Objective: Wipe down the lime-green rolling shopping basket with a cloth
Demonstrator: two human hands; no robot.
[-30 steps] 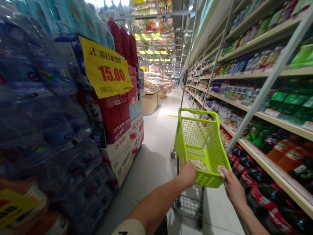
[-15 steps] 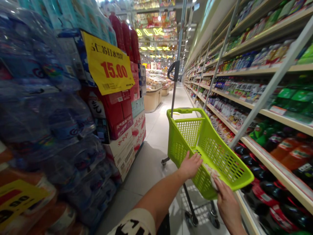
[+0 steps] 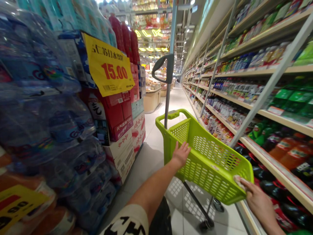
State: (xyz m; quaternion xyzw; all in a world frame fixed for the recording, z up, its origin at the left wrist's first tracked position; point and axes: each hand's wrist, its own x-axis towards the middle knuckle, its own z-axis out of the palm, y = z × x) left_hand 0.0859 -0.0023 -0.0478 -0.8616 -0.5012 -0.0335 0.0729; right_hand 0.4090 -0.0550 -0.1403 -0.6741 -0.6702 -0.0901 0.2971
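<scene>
A lime-green shopping cart (image 3: 207, 176) with a perforated plastic basket stands turned at an angle in front of me. My left hand (image 3: 181, 154) lies on the near rim of the basket, toward its handle end, with fingers stretched out and nothing in them. At the opposite end, my right hand (image 3: 259, 199) presses a crumpled whitish cloth (image 3: 239, 181) against the rim corner. Part of the cloth is hidden under the fingers. The basket interior shows no goods. A grey pole with a looped grip (image 3: 163, 69) rises from the cart's handle end.
On the left, shrink-wrapped water bottles (image 3: 66, 124) and drink cartons (image 3: 122, 150) are stacked high, with a yellow price sign (image 3: 110, 67) on them. Shelves of bottled drinks (image 3: 259, 112) line the right side close to the cart. A tiled aisle floor (image 3: 151, 143) runs ahead.
My right hand has slid the cloth right along the rim to the far corner. The cart has swung round, its handle end now nearer and further left. My left hand has shifted slightly left with it.
</scene>
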